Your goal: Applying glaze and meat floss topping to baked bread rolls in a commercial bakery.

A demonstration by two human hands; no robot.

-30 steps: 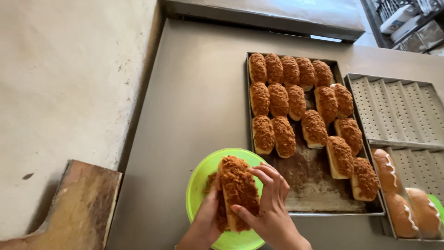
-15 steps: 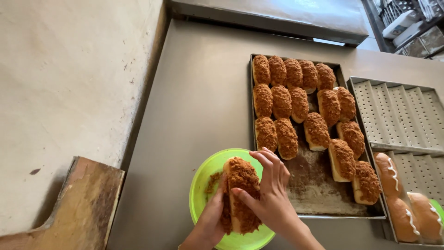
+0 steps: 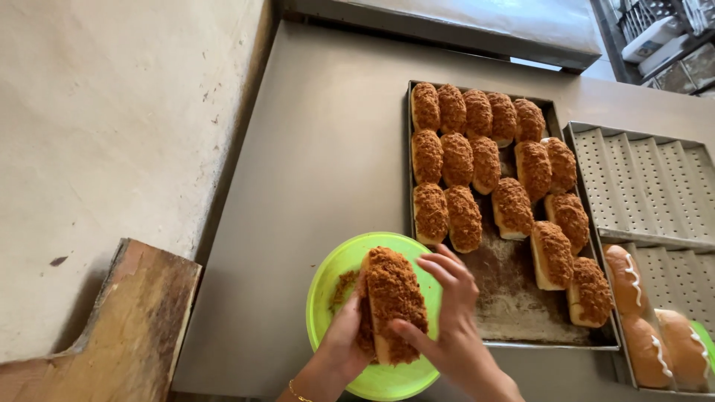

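A long bread roll (image 3: 393, 298) coated in brown crumb topping is held over a lime-green bowl (image 3: 335, 272). My left hand (image 3: 344, 344) cups its left side from below. My right hand (image 3: 445, 316) presses on its right side with the fingers spread. Loose brown crumbs (image 3: 342, 286) lie in the bowl beside the roll. Just to the right, a dark baking tray (image 3: 514, 313) carries several coated rolls (image 3: 484, 160) in rows, with a bare patch at its near end.
A perforated grooved tray (image 3: 648, 186) sits at the right, holding plain glazed rolls with white cream lines (image 3: 629, 279) at its near end. A worn wooden board (image 3: 130, 327) leans at the lower left. Everything rests on a steel worktop (image 3: 328, 149).
The roll has stayed over the bowl while both hands shifted their hold slightly around it. The view has drifted a little.
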